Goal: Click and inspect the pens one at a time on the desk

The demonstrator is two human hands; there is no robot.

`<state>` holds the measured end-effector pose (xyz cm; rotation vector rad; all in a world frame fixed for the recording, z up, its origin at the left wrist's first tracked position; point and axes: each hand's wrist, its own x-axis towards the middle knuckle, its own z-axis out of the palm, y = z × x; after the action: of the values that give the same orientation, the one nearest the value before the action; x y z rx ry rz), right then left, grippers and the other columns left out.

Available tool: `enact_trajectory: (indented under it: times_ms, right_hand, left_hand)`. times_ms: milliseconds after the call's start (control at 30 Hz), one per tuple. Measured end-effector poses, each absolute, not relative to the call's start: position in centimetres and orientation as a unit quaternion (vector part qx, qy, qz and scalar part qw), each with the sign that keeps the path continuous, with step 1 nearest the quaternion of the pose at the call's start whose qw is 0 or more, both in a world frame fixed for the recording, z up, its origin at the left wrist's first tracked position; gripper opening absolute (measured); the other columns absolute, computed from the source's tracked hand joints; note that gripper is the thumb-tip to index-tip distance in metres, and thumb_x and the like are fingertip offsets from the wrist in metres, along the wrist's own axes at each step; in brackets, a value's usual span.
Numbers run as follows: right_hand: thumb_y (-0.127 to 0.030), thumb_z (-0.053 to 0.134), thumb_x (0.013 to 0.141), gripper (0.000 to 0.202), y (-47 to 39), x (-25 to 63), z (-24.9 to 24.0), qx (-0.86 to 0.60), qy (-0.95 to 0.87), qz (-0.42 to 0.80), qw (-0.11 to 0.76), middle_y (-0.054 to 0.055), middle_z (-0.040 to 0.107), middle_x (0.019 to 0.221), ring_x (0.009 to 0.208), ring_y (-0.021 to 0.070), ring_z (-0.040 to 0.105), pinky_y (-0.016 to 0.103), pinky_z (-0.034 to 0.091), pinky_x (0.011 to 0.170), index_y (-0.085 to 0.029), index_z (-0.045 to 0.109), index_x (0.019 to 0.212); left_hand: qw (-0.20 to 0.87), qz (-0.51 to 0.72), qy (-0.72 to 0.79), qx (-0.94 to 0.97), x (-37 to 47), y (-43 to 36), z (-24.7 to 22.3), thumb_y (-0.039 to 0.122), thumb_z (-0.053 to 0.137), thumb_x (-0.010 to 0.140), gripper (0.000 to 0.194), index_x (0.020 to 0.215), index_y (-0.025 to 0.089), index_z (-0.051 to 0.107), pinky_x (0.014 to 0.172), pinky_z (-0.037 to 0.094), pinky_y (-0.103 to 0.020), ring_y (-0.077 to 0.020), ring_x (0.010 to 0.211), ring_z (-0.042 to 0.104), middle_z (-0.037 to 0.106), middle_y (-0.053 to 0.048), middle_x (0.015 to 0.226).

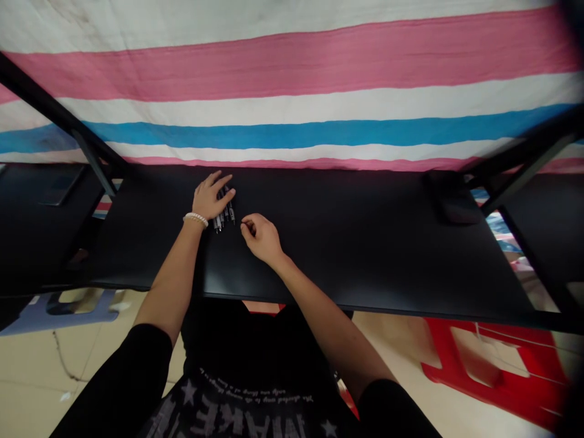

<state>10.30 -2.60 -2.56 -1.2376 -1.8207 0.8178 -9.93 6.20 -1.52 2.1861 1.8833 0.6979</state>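
Note:
Several slim pens (221, 220) lie side by side on the black table (347, 243), left of its middle. My left hand (212, 196) rests over their upper ends with its fingers spread, and a pale beaded bracelet circles that wrist. Just right of the pens is my right hand (261, 236), its fingers curled and the thumb close to the index finger. Whether anything small sits between those fingertips is too small to make out.
A striped cloth (292, 61) hangs along the table's far edge. At the right end lies a dark flat object (454, 198). Dark slanted frame bars flank the table. A red stool (497, 365) and a blue-grey stool (68, 310) stand below.

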Motion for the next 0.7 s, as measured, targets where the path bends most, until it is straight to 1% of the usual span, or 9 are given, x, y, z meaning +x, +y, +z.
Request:
enact_trajectory:
  times_ms: [100,167,267,400,467,500,533,600,700]
  right_hand:
    - [-0.024,0.054,0.092,0.012,-2.9,10.4,-2.6,-0.481,-0.697,0.347,0.403,0.004,0.069,0.087,0.076,0.0158,0.064,0.028,0.05,0.074,-0.019,0.065,0.096]
    - [-0.024,0.054,0.091,0.013,-3.0,10.7,-2.7,-0.492,-0.676,0.363,0.411,0.003,0.068,0.086,0.073,0.0155,0.064,0.028,0.051,0.072,-0.019,0.064,0.098]
    - [-0.023,0.054,0.09,0.014,-3.7,11.8,-2.8,-0.495,-0.671,0.367,0.413,0.004,0.068,0.087,0.073,0.0158,0.064,0.029,0.052,0.071,-0.019,0.064,0.098]
    - [-0.022,0.055,0.089,0.012,-5.7,14.4,-2.6,-0.482,-0.688,0.346,0.418,0.004,0.065,0.087,0.077,0.0171,0.063,0.031,0.053,0.074,-0.019,0.065,0.096]
    - [-0.022,0.055,0.09,0.014,-7.0,15.7,-2.5,-0.49,-0.686,0.339,0.419,0.005,0.065,0.09,0.077,0.0179,0.063,0.034,0.055,0.075,-0.019,0.065,0.099]
    - [-0.023,0.056,0.09,0.016,-7.7,16.3,-2.4,-0.495,-0.688,0.331,0.415,0.007,0.065,0.095,0.082,0.0195,0.064,0.037,0.057,0.079,-0.02,0.064,0.104]
    - [-0.025,0.059,0.089,0.022,-8.4,16.8,-2.3,-0.495,-0.699,0.32,0.404,0.01,0.064,0.107,0.094,0.0228,0.065,0.041,0.057,0.086,-0.021,0.064,0.11]
    - [-0.032,0.072,0.083,0.047,-9.8,17.5,-2.3,-0.496,-0.728,0.288,0.376,0.015,0.055,0.134,0.121,0.0323,0.056,0.053,0.052,0.102,-0.024,0.058,0.127]
    - [-0.041,0.085,0.073,0.085,-11.3,17.7,-2.6,-0.499,-0.752,0.262,0.341,0.02,0.044,0.146,0.133,0.0401,0.046,0.062,0.047,0.108,-0.022,0.043,0.144]
  left_hand:
    - [0.092,0.195,0.613,0.76,-8.9,6.4,-1.9,0.045,0.058,0.092,0.05,0.138,0.026,0.062,0.12,0.028,-0.057,-0.0333,0.149,0.036,0.049,-0.011,0.156]
    - [0.095,0.188,0.601,0.771,-7.7,5.8,-2.0,0.042,0.056,0.092,0.054,0.142,0.022,0.057,0.121,0.029,-0.055,-0.0322,0.15,0.035,0.046,-0.013,0.158]
    - [0.091,0.189,0.6,0.772,-5.5,4.2,-2.1,0.039,0.053,0.094,0.054,0.144,0.017,0.055,0.12,0.031,-0.052,-0.0315,0.147,0.039,0.046,-0.015,0.157]
    - [0.084,0.202,0.615,0.757,-2.4,2.1,-2.0,0.035,0.052,0.095,0.052,0.142,0.013,0.056,0.118,0.035,-0.048,-0.0328,0.141,0.045,0.048,-0.017,0.152]
    - [0.084,0.206,0.623,0.75,-0.9,1.2,-1.9,0.034,0.053,0.095,0.052,0.141,0.011,0.057,0.115,0.038,-0.049,-0.0345,0.136,0.047,0.05,-0.019,0.148]
    - [0.086,0.208,0.623,0.749,-0.1,0.8,-1.8,0.033,0.054,0.094,0.051,0.14,0.011,0.057,0.113,0.04,-0.049,-0.0348,0.134,0.049,0.052,-0.02,0.145]
    - [0.09,0.209,0.621,0.75,0.7,0.4,-1.8,0.033,0.055,0.094,0.05,0.139,0.011,0.058,0.111,0.041,-0.049,-0.0346,0.131,0.05,0.053,-0.02,0.142]
    - [0.098,0.213,0.612,0.755,2.3,-0.3,-1.7,0.033,0.057,0.093,0.048,0.136,0.012,0.06,0.108,0.043,-0.049,-0.0342,0.128,0.051,0.054,-0.019,0.138]
    - [0.108,0.215,0.595,0.767,4.0,-1.0,-1.6,0.033,0.058,0.093,0.047,0.135,0.011,0.06,0.105,0.044,-0.047,-0.0338,0.126,0.051,0.055,-0.019,0.135]
